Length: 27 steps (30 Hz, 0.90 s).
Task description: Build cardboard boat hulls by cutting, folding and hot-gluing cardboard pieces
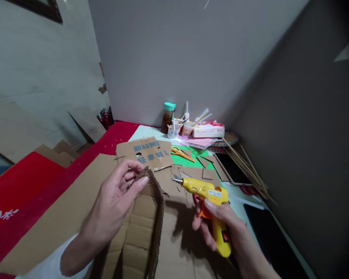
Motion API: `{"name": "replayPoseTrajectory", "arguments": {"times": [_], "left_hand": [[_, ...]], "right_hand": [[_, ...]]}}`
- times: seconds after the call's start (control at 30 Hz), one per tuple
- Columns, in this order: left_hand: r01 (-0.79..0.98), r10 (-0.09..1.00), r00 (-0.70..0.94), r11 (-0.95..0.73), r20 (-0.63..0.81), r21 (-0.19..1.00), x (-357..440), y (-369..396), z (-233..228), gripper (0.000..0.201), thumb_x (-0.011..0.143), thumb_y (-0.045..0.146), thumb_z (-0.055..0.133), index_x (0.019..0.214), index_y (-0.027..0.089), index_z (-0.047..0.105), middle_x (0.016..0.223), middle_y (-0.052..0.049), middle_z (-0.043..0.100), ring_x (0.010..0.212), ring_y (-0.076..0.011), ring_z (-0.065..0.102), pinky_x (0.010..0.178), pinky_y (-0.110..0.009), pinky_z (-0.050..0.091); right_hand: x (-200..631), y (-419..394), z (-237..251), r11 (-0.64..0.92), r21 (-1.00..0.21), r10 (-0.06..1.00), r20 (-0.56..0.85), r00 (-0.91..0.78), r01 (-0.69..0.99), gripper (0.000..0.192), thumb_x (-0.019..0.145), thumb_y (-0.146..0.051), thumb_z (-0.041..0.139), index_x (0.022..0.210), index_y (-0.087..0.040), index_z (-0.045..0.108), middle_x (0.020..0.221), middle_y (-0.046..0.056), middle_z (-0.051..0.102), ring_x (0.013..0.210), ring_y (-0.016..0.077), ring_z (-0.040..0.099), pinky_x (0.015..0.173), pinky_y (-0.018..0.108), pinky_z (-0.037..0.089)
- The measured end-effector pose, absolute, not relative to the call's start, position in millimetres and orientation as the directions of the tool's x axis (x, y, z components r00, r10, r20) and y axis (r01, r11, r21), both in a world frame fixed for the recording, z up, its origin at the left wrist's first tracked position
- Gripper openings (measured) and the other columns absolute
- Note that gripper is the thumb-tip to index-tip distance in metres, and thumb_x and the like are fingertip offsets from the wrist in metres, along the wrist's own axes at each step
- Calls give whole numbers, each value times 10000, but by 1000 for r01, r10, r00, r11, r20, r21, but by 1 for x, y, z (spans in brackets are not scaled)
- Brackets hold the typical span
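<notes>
My left hand [116,199] pinches the top corner of a folded cardboard piece [142,232] that stands upright in front of me. A yellow hot glue gun [209,201] is gripped in my right hand [218,224], with a finger on its orange trigger. The metal nozzle points left, a short way right of the cardboard's top edge. Both rest over a large flat cardboard sheet [61,217].
A printed cardboard flap [148,153], orange scissors [182,152] and green paper [189,161] lie beyond. At the back wall stand a brown bottle [168,117], cups with sticks and a tissue pack [208,130]. Bamboo sticks [247,166] and a dark tablet [232,168] lie right. A red cloth [23,182] covers the left.
</notes>
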<state>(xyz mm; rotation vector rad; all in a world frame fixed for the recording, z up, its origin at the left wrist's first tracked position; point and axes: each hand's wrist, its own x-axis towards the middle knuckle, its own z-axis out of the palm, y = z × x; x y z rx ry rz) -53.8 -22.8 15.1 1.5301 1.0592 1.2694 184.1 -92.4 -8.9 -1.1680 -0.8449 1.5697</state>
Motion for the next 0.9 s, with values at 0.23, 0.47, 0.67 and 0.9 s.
{"name": "replayPoseTrajectory", "arguments": {"times": [0.23, 0.47, 0.67, 0.9], "left_hand": [[177, 879, 36, -473, 475, 863, -56, -32, 21, 68, 883, 213, 626, 916, 250, 672, 944, 1, 674, 859, -139, 649, 693, -191, 549], [229, 843, 63, -533, 534, 815, -54, -36, 24, 78, 895, 185, 623, 927, 251, 649, 931, 1, 622, 848, -139, 624, 704, -204, 546], [263, 808, 119, -586, 577, 767, -56, -43, 25, 224, 911, 129, 617, 1011, 327, 654, 970, 53, 631, 887, -90, 603, 757, -155, 506], [275, 814, 130, -579, 567, 768, -53, -46, 28, 227, 909, 122, 626, 990, 327, 679, 947, 62, 647, 890, -90, 612, 774, -177, 490]], "right_hand": [[172, -91, -29, -453, -882, 884, -426, -195, -127, 603, 877, -631, 566, 613, -95, 643, 517, 61, 624, 395, 58, 543, 395, 121, 388], [149, -92, -27, -481, -872, 870, -487, -73, 90, 512, 829, -681, 577, 736, -191, 463, 589, 19, 629, 449, 136, 602, 440, 225, 464], [166, -101, -14, 7, -392, 996, 86, 29, 920, 518, 991, -544, 402, 633, -195, 538, 637, 73, 646, 562, 203, 605, 529, 305, 407], [144, -106, 28, 211, -203, 933, 333, -135, 956, 380, 1036, -373, 356, 770, -196, 562, 584, 25, 573, 486, 163, 517, 507, 286, 260]]}}
